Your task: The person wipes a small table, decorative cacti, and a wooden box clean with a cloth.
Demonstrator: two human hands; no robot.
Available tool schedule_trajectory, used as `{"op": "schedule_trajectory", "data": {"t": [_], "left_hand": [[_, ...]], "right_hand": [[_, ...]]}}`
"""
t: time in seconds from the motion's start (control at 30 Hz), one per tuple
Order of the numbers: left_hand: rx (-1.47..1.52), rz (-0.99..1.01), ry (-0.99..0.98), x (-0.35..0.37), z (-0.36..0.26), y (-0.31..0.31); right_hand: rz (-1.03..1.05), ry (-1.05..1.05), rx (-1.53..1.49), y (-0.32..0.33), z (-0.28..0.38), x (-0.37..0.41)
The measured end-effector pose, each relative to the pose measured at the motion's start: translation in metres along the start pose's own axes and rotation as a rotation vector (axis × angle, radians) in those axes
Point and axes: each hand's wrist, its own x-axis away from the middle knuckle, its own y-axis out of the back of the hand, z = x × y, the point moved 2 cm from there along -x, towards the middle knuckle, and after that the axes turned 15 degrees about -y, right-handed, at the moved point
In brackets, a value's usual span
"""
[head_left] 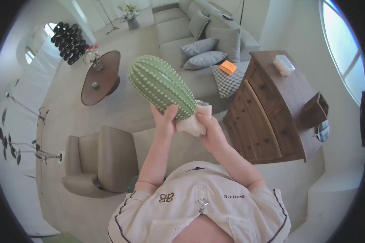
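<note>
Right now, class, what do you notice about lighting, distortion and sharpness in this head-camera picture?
Head view: the fisheye lens bows the dresser and sofa and leaves black corners; daylight blows out the arched window; the green cactus ornament, held between the left hand and the right hand with its cloth, is sharp and softly lit.

The pale floor [121, 109] carries the furniture. At 10 o'clock stands an oval wooden table [108, 73], with a vase of flowers [93, 56] at its far end and a small green ball [94, 85] on it. At 3 o'clock the wooden dresser [280, 93] bears a clear box [283, 65], a dark open box [316, 107] and a round dish [323, 130]. At 12 o'clock the sofa [170, 38] holds cushions [205, 60].
</note>
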Motion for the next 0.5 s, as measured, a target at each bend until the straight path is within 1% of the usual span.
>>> {"op": "schedule_trajectory", "data": {"t": [0.1,0.2,0.3,0.4,0.5], "left_hand": [[-0.148,0.089,0.005,-0.002,0.002,0.003],[-0.292,0.073,0.006,-0.003,0.005,0.004],[-0.238,0.140,0.040,-0.006,0.016,-0.007],[-0.080,0.265,0.077,-0.005,0.033,-0.037],[-0.079,0.379,0.172,0.004,0.062,-0.064]], "right_hand": [[0.014,0.001,0.005,-0.004,0.006,0.004],[0.002,0.014,-0.017,0.014,0.008,0.000],[-0.137,0.112,-0.087,0.035,0.025,0.012],[-0.265,0.156,-0.141,0.066,0.030,0.021],[-0.280,0.199,-0.133,0.084,0.041,0.046]]}}
